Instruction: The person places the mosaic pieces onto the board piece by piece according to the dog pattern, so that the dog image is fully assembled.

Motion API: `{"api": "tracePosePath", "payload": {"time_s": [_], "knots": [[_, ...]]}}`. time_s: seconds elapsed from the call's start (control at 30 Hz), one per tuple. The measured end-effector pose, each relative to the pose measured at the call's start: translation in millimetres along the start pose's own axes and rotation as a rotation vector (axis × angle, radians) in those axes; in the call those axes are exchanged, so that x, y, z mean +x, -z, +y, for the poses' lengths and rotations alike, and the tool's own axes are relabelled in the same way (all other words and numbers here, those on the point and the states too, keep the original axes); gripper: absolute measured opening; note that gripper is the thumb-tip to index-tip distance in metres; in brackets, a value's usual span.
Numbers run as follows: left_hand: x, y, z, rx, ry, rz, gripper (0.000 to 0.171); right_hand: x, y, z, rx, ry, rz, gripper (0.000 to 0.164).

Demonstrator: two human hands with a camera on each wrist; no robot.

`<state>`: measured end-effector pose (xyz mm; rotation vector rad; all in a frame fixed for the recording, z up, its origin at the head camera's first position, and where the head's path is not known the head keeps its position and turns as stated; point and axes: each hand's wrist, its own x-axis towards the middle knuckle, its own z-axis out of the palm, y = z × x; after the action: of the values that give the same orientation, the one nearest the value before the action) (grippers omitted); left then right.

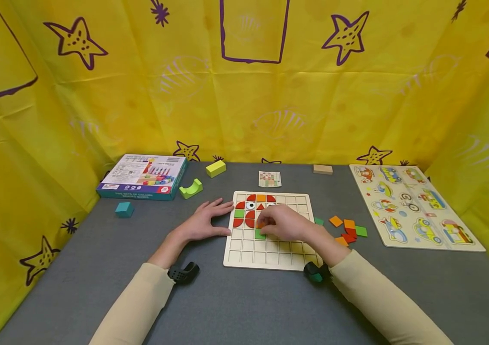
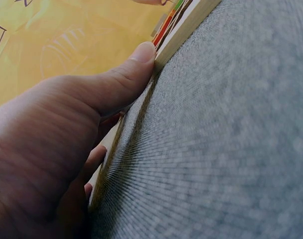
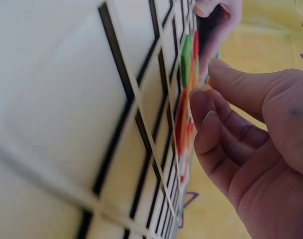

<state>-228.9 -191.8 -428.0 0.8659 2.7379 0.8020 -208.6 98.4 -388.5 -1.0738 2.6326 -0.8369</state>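
Observation:
On the table lies a wooden grid board [image 1: 285,254] with red, green and orange tiles and a round eye tile [image 1: 250,205] in its upper left part. My left hand [image 1: 203,221] rests at the board's left side, fingers spread, thumb touching the edge. In the left wrist view the thumb [image 2: 129,74] meets the board's side. Over the board's middle, my right hand [image 1: 285,223] has its fingers curled and appears to pinch an orange tile [image 1: 260,224], mostly hidden by the fingertips. Just below lies a green tile [image 1: 260,234]. The right wrist view shows thumb and fingertips [image 3: 219,72] close together.
Loose orange, red and green tiles [image 1: 349,224] lie right of the board. A picture card [image 1: 269,179] is behind it. A picture puzzle board [image 1: 416,211] is at the right. A box [image 1: 142,176], a blue block [image 1: 124,210] and green blocks [image 1: 216,168] are at the left.

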Motion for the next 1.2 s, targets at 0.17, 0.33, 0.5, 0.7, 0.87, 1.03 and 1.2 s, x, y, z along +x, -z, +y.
{"api": "tracePosePath", "payload": {"time_s": [0.17, 0.33, 0.5, 0.7, 0.87, 1.03, 1.2], "knots": [[-0.6, 0.5, 0.4, 0.0, -0.008, -0.001, 0.079, -13, 11, 7, 0.037, -0.038, 0.037, 0.013], [-1.5, 1.0, -1.1, 0.0, -0.009, 0.004, 0.079, -32, 24, 22, 0.056, -0.11, 0.067, 0.015], [-2.2, 1.3, -2.5, -0.004, -0.013, 0.012, 0.078, -51, 34, 42, 0.035, -0.144, 0.121, 0.014], [-1.9, 0.8, -1.5, 0.0, -0.015, 0.006, 0.079, -75, 43, 62, 0.004, -0.18, 0.157, 0.015], [-0.6, 0.4, -0.4, -0.005, -0.016, 0.007, 0.079, -94, 48, 72, -0.018, -0.196, 0.171, 0.014], [-0.1, -0.3, -0.6, -0.002, -0.016, 0.003, 0.079, -109, 52, 76, 0.003, -0.241, 0.135, 0.014], [-1.4, 0.8, 0.1, 0.003, -0.009, 0.0, 0.079, -122, 52, 75, 0.048, -0.217, 0.063, 0.015]]}}
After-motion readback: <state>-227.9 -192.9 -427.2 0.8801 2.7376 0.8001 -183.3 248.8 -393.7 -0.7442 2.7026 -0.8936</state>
